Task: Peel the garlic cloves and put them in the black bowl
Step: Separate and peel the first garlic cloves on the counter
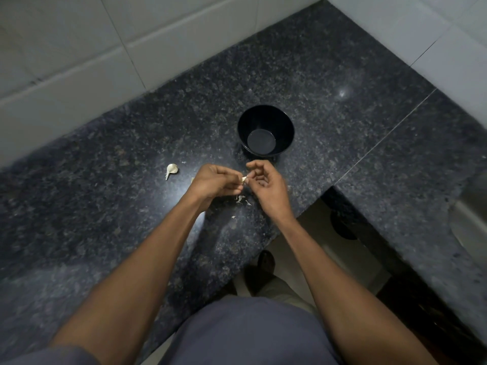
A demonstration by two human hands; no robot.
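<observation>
Nearest the camera, two bare forearms reach out over a dark speckled stone tabletop (105, 206). Scraps of garlic skin (241, 200) lie on the stone just below the hands. The left hand (214, 181) and the right hand (266, 185) meet above the tabletop, both with fingers curled, pinching a small pale garlic clove (244, 179) between their fingertips. To the left, a second garlic clove (171, 170) lies on the stone by itself. Just beyond the hands stands the black bowl (265, 122), upright, with nothing visible inside. White wall tiles (79, 48) rise behind. No writing or labels can be read anywhere.
</observation>
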